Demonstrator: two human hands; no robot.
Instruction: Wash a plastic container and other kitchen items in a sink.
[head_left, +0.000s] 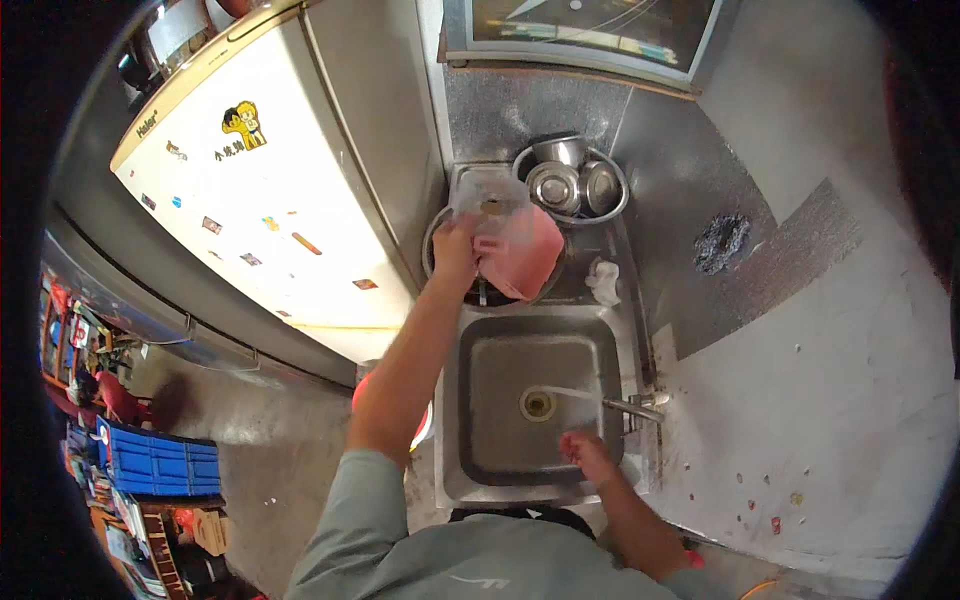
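Observation:
My left hand (457, 244) grips a pink plastic container (525, 255) near its edge. A translucent plastic piece (491, 199), blurred, lies against it; I cannot tell if my hand holds that too. Both are over a round basin (429, 255) behind the sink. My right hand (586, 456) hangs over the near right part of the stainless steel sink (495, 360), fingers curled, with no object visible in it. From the faucet (634, 409) at the sink's right edge, a stream of water runs leftward toward the drain (538, 404).
A metal basin (622, 206) with several steel bowls and lids stands at the back. A crumpled white cloth or bag (603, 282) lies on the right of the counter. A white refrigerator (277, 187) borders the left, and a wall (810, 390) the right.

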